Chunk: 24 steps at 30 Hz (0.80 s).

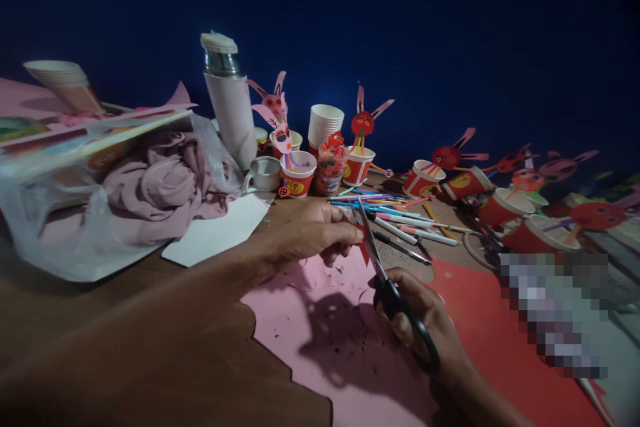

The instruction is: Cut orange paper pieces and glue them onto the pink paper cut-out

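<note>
My left hand [320,230] is closed in a pinch on a small piece of red paper [365,253], mostly hidden by the fingers and the blades. Fingers of my right hand [417,310] are wrapped round the black handles of a pair of scissors [384,280]. The blades point up and away, slightly apart, right beside the red paper. Below both hands lies a sheet of pink paper [350,360] with cut edges and dark scraps on it. A red sheet [500,347] is to the right of it.
Behind the hands lie several pens and markers [415,217]. Paper cups with rabbit-faced figures [297,177] line the back, beside stacked cups [326,123], a metal mug [264,175] and a tall flask [230,107]. At left is a plastic bag [95,250] with mauve cloth [165,180].
</note>
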Each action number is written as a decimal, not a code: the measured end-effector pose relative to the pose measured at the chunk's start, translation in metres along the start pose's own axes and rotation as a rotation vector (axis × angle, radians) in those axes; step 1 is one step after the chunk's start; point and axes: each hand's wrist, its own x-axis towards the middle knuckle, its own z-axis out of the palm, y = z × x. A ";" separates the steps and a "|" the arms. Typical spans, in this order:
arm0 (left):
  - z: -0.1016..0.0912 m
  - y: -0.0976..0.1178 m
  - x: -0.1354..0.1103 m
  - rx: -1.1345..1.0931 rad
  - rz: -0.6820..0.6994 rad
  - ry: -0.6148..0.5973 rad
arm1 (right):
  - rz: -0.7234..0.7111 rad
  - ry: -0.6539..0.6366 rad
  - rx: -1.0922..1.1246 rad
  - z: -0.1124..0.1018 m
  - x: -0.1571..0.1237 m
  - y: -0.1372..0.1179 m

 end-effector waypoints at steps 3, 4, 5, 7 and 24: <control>0.005 0.001 0.000 -0.112 0.000 -0.022 | -0.026 0.001 0.031 -0.001 0.001 0.002; 0.007 0.001 0.000 -0.166 0.007 -0.033 | -0.032 0.004 0.032 -0.001 0.001 0.001; 0.009 0.001 0.000 -0.223 0.010 -0.040 | -0.037 0.009 0.028 0.000 0.001 0.001; 0.012 -0.001 0.002 -0.319 0.000 -0.039 | -0.041 0.018 0.021 0.000 0.001 0.000; 0.013 0.003 0.001 -0.163 0.073 0.043 | -0.044 -0.008 0.036 0.000 0.001 0.007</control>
